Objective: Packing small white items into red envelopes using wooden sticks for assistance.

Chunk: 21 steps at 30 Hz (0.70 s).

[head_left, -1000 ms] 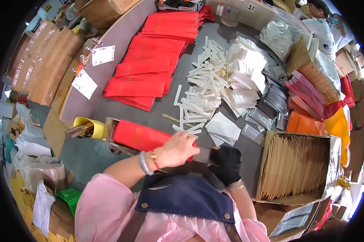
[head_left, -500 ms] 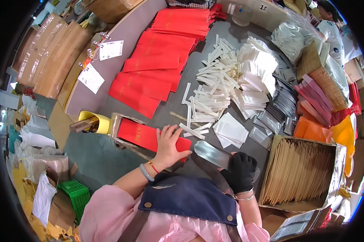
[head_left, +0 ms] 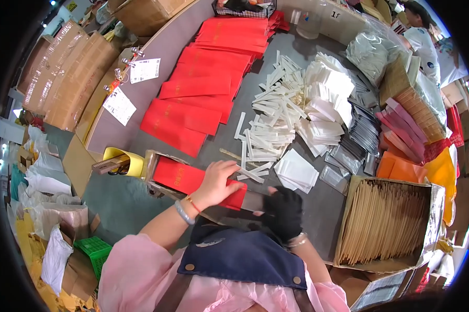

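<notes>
Red envelope (head_left: 193, 179) pinned flat on the bench (head_left: 156, 52) under left hand (head_left: 219, 182) fingers — gloved right hand (head_left: 284, 210) closed on its near end. Filling step, likely; calls for a white strip (head_left: 250, 174) just beyond the fingers.

The left hand (head_left: 217, 183) lies flat on an envelope (head_left: 193, 179) sitting in an open box (head_left: 153, 174) at the table edge. Just right of it, the right hand (head_left: 283, 210) grips a flat packet (head_left: 252, 200) touching that envelope. Left of the left hand stands a tape holder (head_left: 121, 162). Beyond both hands lie paper strips (head_left: 268, 122); farther left, rows of envelopes (head_left: 200, 96). Right of the right hand sits a carton of sticks (head_left: 385, 221).
</notes>
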Each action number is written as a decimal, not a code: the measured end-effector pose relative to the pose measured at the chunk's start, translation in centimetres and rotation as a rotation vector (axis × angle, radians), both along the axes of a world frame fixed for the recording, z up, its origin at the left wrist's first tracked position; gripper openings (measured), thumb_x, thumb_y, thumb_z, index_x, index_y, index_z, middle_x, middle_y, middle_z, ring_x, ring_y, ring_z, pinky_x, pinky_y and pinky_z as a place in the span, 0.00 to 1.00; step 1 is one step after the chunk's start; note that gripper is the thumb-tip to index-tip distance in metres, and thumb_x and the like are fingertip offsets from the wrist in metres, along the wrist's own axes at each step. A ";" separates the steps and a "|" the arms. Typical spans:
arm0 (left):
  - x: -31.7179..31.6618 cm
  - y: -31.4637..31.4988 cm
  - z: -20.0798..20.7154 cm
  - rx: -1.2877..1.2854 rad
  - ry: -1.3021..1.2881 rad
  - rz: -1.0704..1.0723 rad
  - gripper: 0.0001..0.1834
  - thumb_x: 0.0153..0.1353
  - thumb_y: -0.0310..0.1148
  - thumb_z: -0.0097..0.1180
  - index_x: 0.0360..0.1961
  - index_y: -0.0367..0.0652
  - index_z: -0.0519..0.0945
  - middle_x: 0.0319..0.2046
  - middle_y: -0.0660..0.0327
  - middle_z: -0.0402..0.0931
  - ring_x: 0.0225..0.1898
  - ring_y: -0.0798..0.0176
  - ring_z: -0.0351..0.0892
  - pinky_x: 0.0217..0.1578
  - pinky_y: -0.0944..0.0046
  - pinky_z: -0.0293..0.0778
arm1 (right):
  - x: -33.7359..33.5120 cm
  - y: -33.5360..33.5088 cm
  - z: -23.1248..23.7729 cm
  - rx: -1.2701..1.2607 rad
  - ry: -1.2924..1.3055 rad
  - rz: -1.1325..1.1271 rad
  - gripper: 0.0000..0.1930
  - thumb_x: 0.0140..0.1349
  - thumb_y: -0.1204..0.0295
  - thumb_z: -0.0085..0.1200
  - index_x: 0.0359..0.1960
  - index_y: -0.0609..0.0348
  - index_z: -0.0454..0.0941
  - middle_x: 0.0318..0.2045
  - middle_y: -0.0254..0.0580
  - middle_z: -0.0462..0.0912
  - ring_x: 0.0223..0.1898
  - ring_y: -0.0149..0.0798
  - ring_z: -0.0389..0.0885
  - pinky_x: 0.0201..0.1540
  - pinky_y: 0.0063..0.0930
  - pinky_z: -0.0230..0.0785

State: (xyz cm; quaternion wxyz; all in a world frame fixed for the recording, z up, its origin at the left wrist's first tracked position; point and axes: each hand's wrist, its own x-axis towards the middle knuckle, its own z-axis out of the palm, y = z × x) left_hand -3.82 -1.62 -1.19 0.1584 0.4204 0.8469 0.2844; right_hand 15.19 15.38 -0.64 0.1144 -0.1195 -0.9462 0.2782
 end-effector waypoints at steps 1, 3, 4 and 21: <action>-1.2 0.7 -0.6 0.008 0.061 -0.069 0.24 0.50 0.38 0.70 0.49 0.44 0.80 0.53 0.57 0.75 0.58 0.51 0.69 0.59 0.43 0.59 | 0.7 1.1 0.8 0.107 0.121 -0.020 0.33 0.42 0.53 0.73 0.49 0.56 0.78 0.48 0.48 0.78 0.51 0.52 0.75 0.52 0.45 0.65; -2.6 2.5 -1.1 0.078 0.322 -0.189 0.09 0.50 0.33 0.67 0.34 0.48 0.84 0.38 0.65 0.77 0.46 0.57 0.74 0.46 0.56 0.67 | 3.9 3.7 0.0 0.108 0.139 -0.274 0.30 0.44 0.60 0.74 0.50 0.55 0.77 0.48 0.48 0.79 0.52 0.52 0.75 0.54 0.44 0.66; -3.3 2.6 -1.7 0.077 0.327 -0.185 0.09 0.50 0.33 0.67 0.34 0.48 0.84 0.38 0.65 0.77 0.46 0.57 0.74 0.46 0.56 0.67 | 5.3 4.9 1.0 0.127 0.058 -0.352 0.27 0.47 0.67 0.72 0.50 0.56 0.77 0.48 0.47 0.78 0.53 0.51 0.75 0.56 0.42 0.66; -5.2 4.8 -0.3 0.017 0.249 -0.399 0.08 0.48 0.37 0.68 0.23 0.49 0.80 0.25 0.66 0.77 0.32 0.58 0.78 0.38 0.58 0.68 | 27.8 16.9 -0.5 0.220 -0.375 -1.134 0.14 0.63 0.67 0.55 0.44 0.66 0.77 0.42 0.55 0.80 0.44 0.56 0.78 0.49 0.44 0.70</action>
